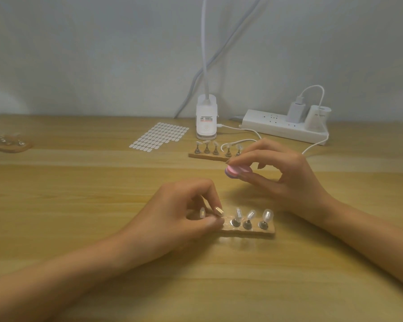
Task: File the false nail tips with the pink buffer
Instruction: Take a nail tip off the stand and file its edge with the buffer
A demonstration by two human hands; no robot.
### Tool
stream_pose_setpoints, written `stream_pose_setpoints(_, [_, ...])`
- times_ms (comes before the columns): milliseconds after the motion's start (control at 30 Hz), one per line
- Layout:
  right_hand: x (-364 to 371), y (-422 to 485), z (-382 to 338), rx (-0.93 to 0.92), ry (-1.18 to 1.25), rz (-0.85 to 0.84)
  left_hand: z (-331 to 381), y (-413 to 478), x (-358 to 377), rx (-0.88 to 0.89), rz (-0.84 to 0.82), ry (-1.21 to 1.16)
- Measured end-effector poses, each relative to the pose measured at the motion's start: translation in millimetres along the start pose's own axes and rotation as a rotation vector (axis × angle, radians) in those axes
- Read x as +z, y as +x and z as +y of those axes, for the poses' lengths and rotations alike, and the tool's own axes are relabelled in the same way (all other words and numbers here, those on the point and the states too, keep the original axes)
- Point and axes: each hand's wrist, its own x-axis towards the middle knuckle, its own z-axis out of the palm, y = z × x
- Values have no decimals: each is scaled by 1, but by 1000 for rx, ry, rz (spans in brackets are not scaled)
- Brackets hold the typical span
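Observation:
A small wooden holder [249,232] lies near me on the table with three clear false nail tips [251,214] standing on metal stands. My left hand [184,214] rests at the holder's left end, its thumb and fingers pinching something small there that the fingers hide. My right hand [279,173] hovers above and behind the holder and pinches the pink buffer [237,171], a small pink and purple block, between thumb and fingers. A second wooden holder [207,155] with several nail tips sits farther back.
A sheet of white adhesive tabs [159,137] lies at the middle back. A white clip lamp base [206,120] and a white power strip [284,129] with chargers and cables stand by the wall. Another wooden holder [8,141] lies far left.

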Motion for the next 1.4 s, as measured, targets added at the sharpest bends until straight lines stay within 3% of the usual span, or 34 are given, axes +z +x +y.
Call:
stream_pose_setpoints(200, [-3,0,0,81,67,29,4,-5,0,246,94,243])
stream_pose_setpoints(300, [-3,1,1,112,89,41,8,-1,-10,313,183,124])
stream_pose_setpoints(433, [-3,2,2,133,115,53,4,25,-25,80,225,-236])
stream_pose_setpoints(600, [-3,1,3,126,113,63,-12,49,-9,-108,206,-336])
stream_pose_setpoints(867, [-2,0,3,-22,16,67,-27,50,2,-22,161,-318])
stream_pose_setpoints(1067, [-1,1,-1,-26,-1,95,-29,53,3,34,115,-268])
stream_pose_setpoints(1400, [3,5,-7,-51,-47,72,-30,51,1,51,204,-198])
